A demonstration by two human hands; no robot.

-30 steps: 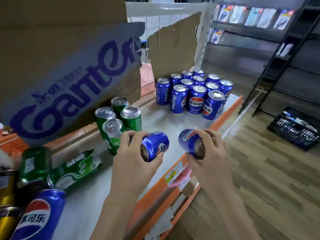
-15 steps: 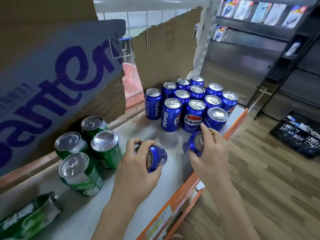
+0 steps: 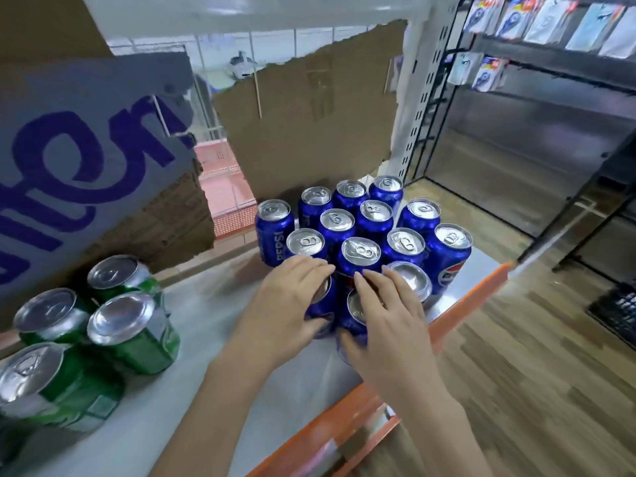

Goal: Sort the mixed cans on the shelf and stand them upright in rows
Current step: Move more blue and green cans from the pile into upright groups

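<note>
Two blue cans set down at the near edge of the sorted blue block. A second ago the cans lay tilted in the hands, held above the front lip of the shelf (image 3: 213,404) and well short of the group; half a second ago they were closer but not yet upright. Now the left-hand can (image 3: 321,304) stands upright on the shelf just in front of the blue cans (image 3: 361,235), with the left hand (image 3: 285,311) laid over its top and side, fingers (image 3: 309,270) curled round it and the thumb against the can wall. The right-hand can (image 3: 356,313) stands just beside it, touching or nearly touching, and the right hand (image 3: 389,321) wraps it from the front, its fingers reaching past the rim toward a neighbouring lid. Whether either can is fully seated cannot be told, because the hands hide both bases. The green cans (image 3: 113,321) stand upright in their own cluster to the left, well apart from the blue group, in front of the printed cardboard (image 3: 89,160). The change suggests that two more cans have joined the blue rows, starting a new front row; release of both grips is the likely remaining step here. The new pair sits near the orange shelf edge (image 3: 457,311), so space toward the front looks limited.
</note>
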